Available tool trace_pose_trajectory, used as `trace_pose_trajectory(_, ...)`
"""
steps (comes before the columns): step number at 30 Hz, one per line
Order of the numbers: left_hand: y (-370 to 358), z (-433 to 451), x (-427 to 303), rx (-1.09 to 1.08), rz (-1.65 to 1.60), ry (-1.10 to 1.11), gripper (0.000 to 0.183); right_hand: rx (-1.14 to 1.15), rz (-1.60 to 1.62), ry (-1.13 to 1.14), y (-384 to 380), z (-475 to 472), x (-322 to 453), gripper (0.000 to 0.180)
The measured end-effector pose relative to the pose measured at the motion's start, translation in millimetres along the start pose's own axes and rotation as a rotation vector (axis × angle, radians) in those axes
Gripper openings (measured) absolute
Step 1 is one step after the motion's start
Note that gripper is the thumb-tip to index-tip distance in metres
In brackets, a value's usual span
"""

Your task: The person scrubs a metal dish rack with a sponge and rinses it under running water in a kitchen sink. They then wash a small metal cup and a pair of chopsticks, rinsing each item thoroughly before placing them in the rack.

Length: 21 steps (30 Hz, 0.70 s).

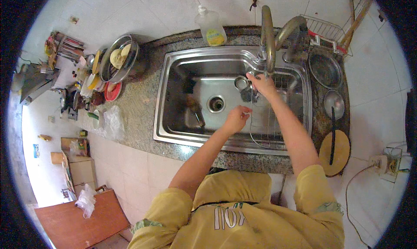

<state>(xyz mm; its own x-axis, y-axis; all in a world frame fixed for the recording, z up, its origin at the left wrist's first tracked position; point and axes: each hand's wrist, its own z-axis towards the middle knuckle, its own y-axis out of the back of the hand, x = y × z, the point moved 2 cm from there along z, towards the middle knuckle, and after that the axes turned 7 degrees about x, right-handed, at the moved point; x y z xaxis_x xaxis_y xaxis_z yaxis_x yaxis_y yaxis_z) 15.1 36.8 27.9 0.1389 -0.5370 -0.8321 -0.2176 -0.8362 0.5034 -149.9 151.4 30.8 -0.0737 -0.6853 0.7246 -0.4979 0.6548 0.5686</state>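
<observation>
A stainless steel sink [182, 118] lies before me, with a wire rack [276, 131] over its right part. Below the curved faucet [268, 40], my right hand [263, 85] is at the rack's upper left edge; whether its fingers grip the wire cannot be made out. Just left of it is a small round metal strainer or cup [241, 83], with a dark patch below. My left hand [239, 118] is beside the rack's left wire, fingers curled and fingertips close together; a small pale spot shows at them, too blurred to name. The drain [216, 104] lies left of both hands.
A soap bottle [211, 29] stands behind the sink. Left on the granite counter [138, 102] are a steel bowl [107, 69], a red dish [113, 92] and a plastic bag [114, 122]. Right of the sink are a pot lid [325, 69], a ladle [334, 104] and a round board [342, 151].
</observation>
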Motion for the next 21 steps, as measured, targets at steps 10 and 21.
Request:
trace_pose_trajectory(10, 35.0, 108.6, -64.0, 0.048, -1.404, 0.15, 0.044, 0.231, 0.884, 0.422, 7.2, -18.6, 6.6, 0.047)
trace_pose_trajectory(21, 30.1, 134.7, -96.9, -0.365, -0.246, -0.009, 0.045, 0.052, 1.664, 0.066, 31.2, -91.6, 57.9, 0.029)
